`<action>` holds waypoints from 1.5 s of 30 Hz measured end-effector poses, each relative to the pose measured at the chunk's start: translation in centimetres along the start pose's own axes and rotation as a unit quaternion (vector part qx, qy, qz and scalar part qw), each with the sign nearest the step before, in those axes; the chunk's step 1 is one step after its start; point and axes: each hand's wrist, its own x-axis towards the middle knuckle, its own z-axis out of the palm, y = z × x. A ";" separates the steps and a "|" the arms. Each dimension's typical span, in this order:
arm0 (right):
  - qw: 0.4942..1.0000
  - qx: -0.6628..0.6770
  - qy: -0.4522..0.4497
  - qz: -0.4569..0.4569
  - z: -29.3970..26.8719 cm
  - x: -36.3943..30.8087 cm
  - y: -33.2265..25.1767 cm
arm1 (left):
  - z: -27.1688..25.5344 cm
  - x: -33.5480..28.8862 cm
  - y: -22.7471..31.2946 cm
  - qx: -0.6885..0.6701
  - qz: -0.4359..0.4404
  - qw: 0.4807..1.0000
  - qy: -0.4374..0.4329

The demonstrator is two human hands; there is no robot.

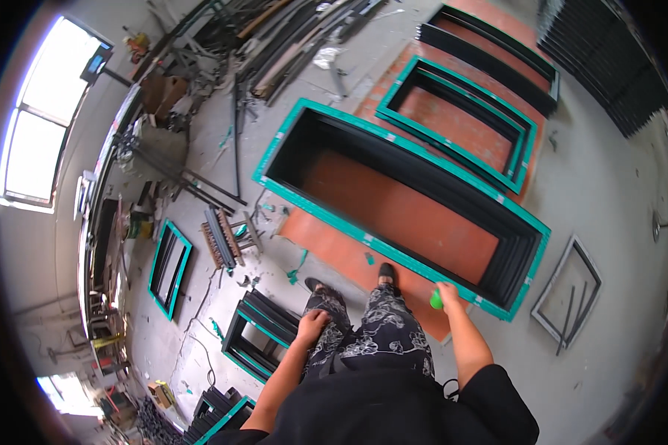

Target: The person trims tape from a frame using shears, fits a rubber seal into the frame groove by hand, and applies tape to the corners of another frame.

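My right hand [446, 294] is closed around a small green object [436, 300] beside my right thigh, just above the near edge of a big stack of black frames with green tape [334, 215]. That stack lies on an orange mat [326, 248] on the floor in front of my feet. Empty, my left hand [312, 323] rests with curled fingers against my left thigh.
A second taped frame stack [453, 152] and bare black frames [490, 55] lie farther back. Smaller frame stacks [252, 337] and a leaning frame [168, 268] are at left. A grey metal frame [568, 293] lies at right. Metal profiles [274, 44] are piled at the far wall.
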 end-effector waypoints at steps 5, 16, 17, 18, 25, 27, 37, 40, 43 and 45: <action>0.955 0.231 -0.026 0.184 3.9 -4.9 -1.9 | -6.9 3.2 1.2 0.075 0.037 0.993 0.080; 0.963 0.082 -0.184 0.180 25.7 -8.7 -20.8 | -21.0 20.3 4.0 0.108 0.015 0.993 -0.044; 0.963 0.057 -0.186 0.188 29.2 -8.4 -22.1 | -23.4 22.4 3.2 0.147 0.019 0.988 -0.040; 0.967 0.042 -0.177 0.179 31.2 -7.9 -22.6 | -24.7 23.7 4.1 0.195 0.036 0.980 -0.026; 0.947 0.032 -0.212 0.239 51.2 -10.0 -29.6 | -43.8 30.6 0.3 0.102 -0.055 0.991 0.071; 0.935 0.067 -0.255 0.236 55.8 -10.5 -31.7 | -48.2 31.6 -2.2 0.113 -0.096 0.983 0.104; 0.926 -0.017 -0.318 0.202 71.8 -9.8 -34.4 | -45.0 30.1 13.7 0.114 0.097 0.987 0.062; 0.917 -0.020 -0.343 0.205 76.9 -12.1 -32.9 | -44.4 31.4 15.4 0.177 0.164 0.968 0.073; 0.880 -0.017 -0.415 0.230 80.8 -15.0 -33.2 | -45.4 33.4 12.1 0.128 0.085 0.983 0.103; 0.861 -0.050 -0.425 0.275 83.0 -15.4 -34.5 | -48.1 34.6 11.2 0.096 0.020 0.990 0.101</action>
